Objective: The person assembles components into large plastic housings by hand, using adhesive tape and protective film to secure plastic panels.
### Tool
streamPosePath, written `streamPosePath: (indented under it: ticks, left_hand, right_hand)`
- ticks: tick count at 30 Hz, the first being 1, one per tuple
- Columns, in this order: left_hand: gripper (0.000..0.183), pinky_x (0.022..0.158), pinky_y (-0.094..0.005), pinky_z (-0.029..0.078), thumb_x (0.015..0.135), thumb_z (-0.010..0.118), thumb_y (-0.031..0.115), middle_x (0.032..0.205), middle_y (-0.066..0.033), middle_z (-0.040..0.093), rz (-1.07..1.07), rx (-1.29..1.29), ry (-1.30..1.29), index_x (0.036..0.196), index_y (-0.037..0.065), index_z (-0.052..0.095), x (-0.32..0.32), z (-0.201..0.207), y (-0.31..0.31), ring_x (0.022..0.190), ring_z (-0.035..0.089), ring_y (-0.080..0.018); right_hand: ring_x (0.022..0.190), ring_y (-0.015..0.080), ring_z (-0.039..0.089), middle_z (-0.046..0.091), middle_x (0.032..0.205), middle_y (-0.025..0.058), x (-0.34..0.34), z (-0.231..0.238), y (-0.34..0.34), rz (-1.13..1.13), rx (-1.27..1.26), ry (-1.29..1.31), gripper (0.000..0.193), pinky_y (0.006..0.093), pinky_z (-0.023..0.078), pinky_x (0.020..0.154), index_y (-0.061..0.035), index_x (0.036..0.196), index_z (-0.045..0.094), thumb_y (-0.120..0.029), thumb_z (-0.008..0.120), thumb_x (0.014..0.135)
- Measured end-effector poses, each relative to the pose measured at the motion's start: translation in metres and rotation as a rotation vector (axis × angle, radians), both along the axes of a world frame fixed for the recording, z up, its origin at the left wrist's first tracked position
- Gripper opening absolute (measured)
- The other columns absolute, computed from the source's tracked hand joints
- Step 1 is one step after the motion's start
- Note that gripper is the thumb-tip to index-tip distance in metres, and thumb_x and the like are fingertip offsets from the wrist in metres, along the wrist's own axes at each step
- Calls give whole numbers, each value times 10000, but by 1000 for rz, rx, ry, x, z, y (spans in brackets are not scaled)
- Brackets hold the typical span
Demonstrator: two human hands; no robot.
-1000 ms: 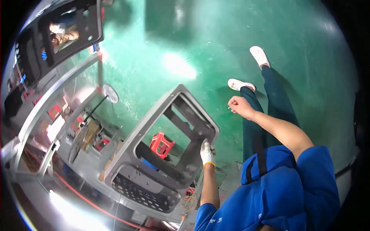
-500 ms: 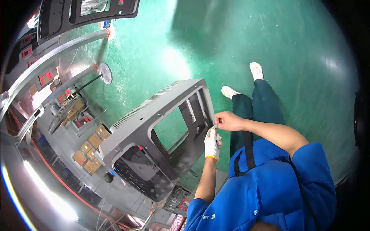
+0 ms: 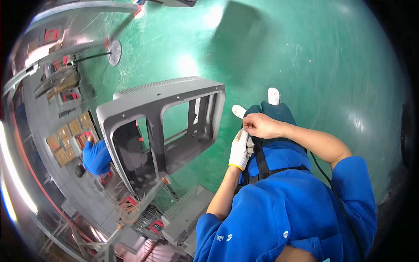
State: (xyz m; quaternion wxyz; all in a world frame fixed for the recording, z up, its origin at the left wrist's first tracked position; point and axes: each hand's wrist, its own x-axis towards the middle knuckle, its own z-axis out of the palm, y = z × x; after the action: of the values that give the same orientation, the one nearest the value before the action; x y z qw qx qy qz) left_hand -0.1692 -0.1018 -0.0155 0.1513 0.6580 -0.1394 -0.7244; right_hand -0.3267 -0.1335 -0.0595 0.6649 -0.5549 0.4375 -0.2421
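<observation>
My left hand (image 3: 240, 149) wears a white knitted glove with a yellow cuff, its fingers curled. Bare and closed in a pinch, my right hand (image 3: 264, 126) meets the left glove's fingertips in front of my waist. Whatever lies between the fingers is hidden or too small to name. Just left of both hands, a gap away, a large dark grey housing (image 3: 158, 139) stands tilted in the air. It has two rounded rectangular openings and a perforated top side; neither hand touches it.
At the lower left, another person in blue (image 3: 97, 156) bends near stacked cardboard boxes (image 3: 65, 136). A second grey housing (image 3: 185, 214) is below the first. A curved metal rail (image 3: 83, 9) and a round disc on a stand (image 3: 115, 53) are at the upper left, above the green floor (image 3: 323, 83).
My hands have come away from the housing's edge, still together. The housing now appears further left and turned. A person in blue has come into view at the left.
</observation>
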Motion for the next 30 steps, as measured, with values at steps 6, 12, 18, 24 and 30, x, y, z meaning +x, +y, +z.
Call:
streamPosePath:
  ticks: [6,12,18,24,30]
  left_hand:
    - [245,343,-173,245,997,456,387,575,66,422,46,-96,62,1017,149,511,-7,13,26,402,342,-22]
    - [275,341,-177,239,991,456,411,537,70,401,114,-172,56,968,153,548,3,1,60,387,323,-21]
    - [322,355,-179,229,995,427,437,566,79,406,268,-296,9,922,149,550,20,-8,95,417,317,-23]
    - [494,380,-217,225,983,339,554,542,72,378,357,-286,-82,736,172,531,32,-2,125,430,315,-42]
    - [474,390,-223,268,971,368,567,547,72,429,486,-295,216,726,196,530,38,-10,142,443,371,-49]
  right_hand:
    - [697,138,569,598,745,72,-4,15,23,-68,127,-42,136,304,472,641,20,849,582,-97,561,782]
    - [706,174,600,624,782,121,13,19,50,7,-6,3,178,325,481,650,45,875,621,-98,565,784]
    - [746,237,601,590,816,136,40,29,77,73,-107,20,175,351,487,682,19,899,635,-90,572,778]
    - [790,321,594,574,856,158,69,36,106,140,-257,80,147,408,484,708,10,870,612,-99,572,780]
    - [799,309,578,551,855,134,75,42,119,245,-468,174,110,406,472,723,5,895,601,-58,561,814]
